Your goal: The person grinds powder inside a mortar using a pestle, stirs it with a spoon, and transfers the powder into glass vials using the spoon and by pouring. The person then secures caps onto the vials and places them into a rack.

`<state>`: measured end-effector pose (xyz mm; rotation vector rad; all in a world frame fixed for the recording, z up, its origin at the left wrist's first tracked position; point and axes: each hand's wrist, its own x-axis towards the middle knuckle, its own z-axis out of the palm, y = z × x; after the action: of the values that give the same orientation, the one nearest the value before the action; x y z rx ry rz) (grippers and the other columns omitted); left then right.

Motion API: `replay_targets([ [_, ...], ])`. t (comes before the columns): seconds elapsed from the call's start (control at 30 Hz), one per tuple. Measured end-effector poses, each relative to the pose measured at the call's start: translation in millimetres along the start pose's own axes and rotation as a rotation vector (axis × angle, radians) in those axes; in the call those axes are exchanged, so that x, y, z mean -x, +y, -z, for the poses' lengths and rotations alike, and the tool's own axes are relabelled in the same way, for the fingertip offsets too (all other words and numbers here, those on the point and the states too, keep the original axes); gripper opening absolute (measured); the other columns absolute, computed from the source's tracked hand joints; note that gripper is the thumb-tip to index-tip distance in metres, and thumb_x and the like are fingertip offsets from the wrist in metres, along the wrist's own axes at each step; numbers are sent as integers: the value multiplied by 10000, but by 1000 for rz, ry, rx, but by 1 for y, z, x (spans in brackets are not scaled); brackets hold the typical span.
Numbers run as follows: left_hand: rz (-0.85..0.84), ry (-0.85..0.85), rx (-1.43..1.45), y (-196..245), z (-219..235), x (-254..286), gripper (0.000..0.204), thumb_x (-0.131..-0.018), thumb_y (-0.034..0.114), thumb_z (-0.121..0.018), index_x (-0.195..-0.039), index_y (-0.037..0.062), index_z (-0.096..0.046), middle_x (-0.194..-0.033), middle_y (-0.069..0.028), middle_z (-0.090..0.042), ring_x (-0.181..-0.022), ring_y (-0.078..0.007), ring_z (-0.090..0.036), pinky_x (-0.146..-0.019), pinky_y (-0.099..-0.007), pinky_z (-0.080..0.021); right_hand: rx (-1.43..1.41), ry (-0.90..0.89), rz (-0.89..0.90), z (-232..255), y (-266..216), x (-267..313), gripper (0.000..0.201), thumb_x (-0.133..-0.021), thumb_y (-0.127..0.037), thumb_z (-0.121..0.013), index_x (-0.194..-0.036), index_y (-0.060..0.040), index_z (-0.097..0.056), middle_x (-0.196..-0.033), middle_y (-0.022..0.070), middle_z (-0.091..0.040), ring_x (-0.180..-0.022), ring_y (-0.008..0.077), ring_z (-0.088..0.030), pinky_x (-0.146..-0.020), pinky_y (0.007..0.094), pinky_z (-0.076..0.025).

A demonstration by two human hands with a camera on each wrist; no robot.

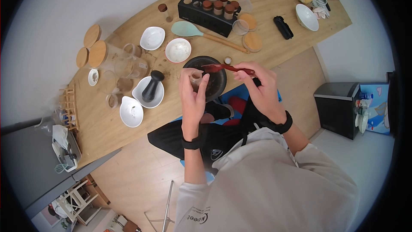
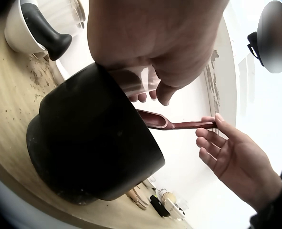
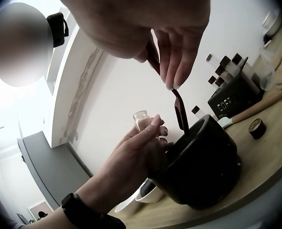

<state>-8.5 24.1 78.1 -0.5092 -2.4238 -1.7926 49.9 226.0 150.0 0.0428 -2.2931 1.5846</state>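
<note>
A small glass vial (image 3: 141, 119), its mouth uncapped, is held upright in the left hand (image 1: 192, 96), at the near-left rim of a black mortar (image 1: 219, 87). Between the thumb and fingers of the right hand (image 1: 261, 87) is the handle of a dark red scoop (image 1: 212, 68). The scoop's bowl is over the mortar in the head view; in the right wrist view its tip (image 3: 185, 125) is at the mortar's opening. Whether the scoop carries anything I cannot tell. A small cap (image 3: 257, 128) lies on the table beside the mortar.
Behind the mortar stand a black rack (image 1: 206, 16) of brown-capped vials, a spatula (image 1: 184, 29) and a red-rimmed bowl (image 1: 178, 50). To the left are white bowls (image 1: 131, 112), a black pestle (image 1: 151, 89) and glass jars (image 1: 136, 66). Powder is scattered on the tabletop (image 1: 165, 75).
</note>
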Motion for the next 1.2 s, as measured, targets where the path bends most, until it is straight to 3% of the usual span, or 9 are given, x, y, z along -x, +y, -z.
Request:
replay_targets([
  [0.1, 143, 1, 144, 3, 0, 1, 250, -1062, 138, -710, -1228, 39, -551, -1085, -42, -581, -976, -105, -544, -875, -259, -476, 6, -9, -4, 1, -2, 0, 178, -1030, -35, -687, -1188, 40, -720, -1043, 159, -774, -904, 215, -795, -814, 309, -610],
  [0.3, 205, 118, 276, 14, -6, 2, 485, -1058, 91, -706, -1425, 66, -391, -1102, -70, -595, -934, -111, -548, -833, -260, -469, 8, -8, 3, 0, -3, 0, 168, -1044, -31, -668, -1182, 51, -716, -1006, 155, -779, -906, 208, -793, -820, 310, -610],
  [0.4, 134, 135, 326, 21, -5, 2, 596, -1057, 83, -705, -1486, 83, -291, -1111, -86, -596, -911, -107, -547, -802, -252, -459, 12, -12, 2, 0, -1, 1, 166, -1046, -35, -666, -1180, 50, -716, -995, 153, -778, -901, 209, -794, -813, 307, -606],
  [0.6, 242, -15, 175, 20, 1, 0, 473, -1057, 87, -706, -1440, 58, -430, -1121, -50, -598, -909, -94, -547, -805, -248, -461, 9, -17, 8, -1, 1, 4, 171, -1039, -46, -676, -1184, 34, -718, -1006, 153, -771, -887, 217, -796, -781, 303, -595],
  [0.67, 78, 22, -38, 8, -3, 0, 392, -1053, 87, -711, -1386, 48, -508, -1128, -36, -602, -925, -93, -561, -818, -244, -473, 10, -12, 16, -1, 2, 4, 171, -1037, -46, -678, -1183, 33, -718, -1005, 151, -771, -884, 217, -796, -775, 302, -593],
  [0.87, 141, 78, 172, 7, -7, 2, 344, -1044, 78, -717, -1344, 61, -552, -1126, -39, -623, -977, -93, -595, -834, -253, -495, 12, 0, 22, 2, 4, 4, 175, -1031, -48, -687, -1182, 34, -718, -1006, 150, -770, -885, 217, -796, -776, 304, -595],
  [1.0, 125, 68, 125, 10, -5, -1, 312, -1035, 67, -723, -1311, 58, -577, -1145, -39, -631, -994, -96, -602, -838, -251, -497, 23, -13, 8, 1, 5, 5, 174, -1029, -46, -686, -1180, 35, -716, -1006, 152, -769, -888, 221, -791, -781, 303, -596],
  [1.1, 100, 99, 215, 12, -5, -2, 221, -1025, 62, -735, -1220, 50, -632, -1084, -13, -650, -934, -83, -606, -805, -237, -495, 16, -14, 20, 1, 7, 6, 173, -1027, -40, -682, -1180, 32, -716, -1007, 150, -766, -880, 226, -782, -776, 311, -596],
  [1.2, 207, 103, 261, 17, 0, -4, 157, -1015, 86, -745, -1150, 33, -687, -990, -21, -675, -887, -91, -614, -799, -255, -505, 28, -44, 51, 3, 6, 4, 173, -1025, -36, -679, -1181, 30, -713, -998, 146, -756, -845, 236, -764, -760, 326, -594],
])
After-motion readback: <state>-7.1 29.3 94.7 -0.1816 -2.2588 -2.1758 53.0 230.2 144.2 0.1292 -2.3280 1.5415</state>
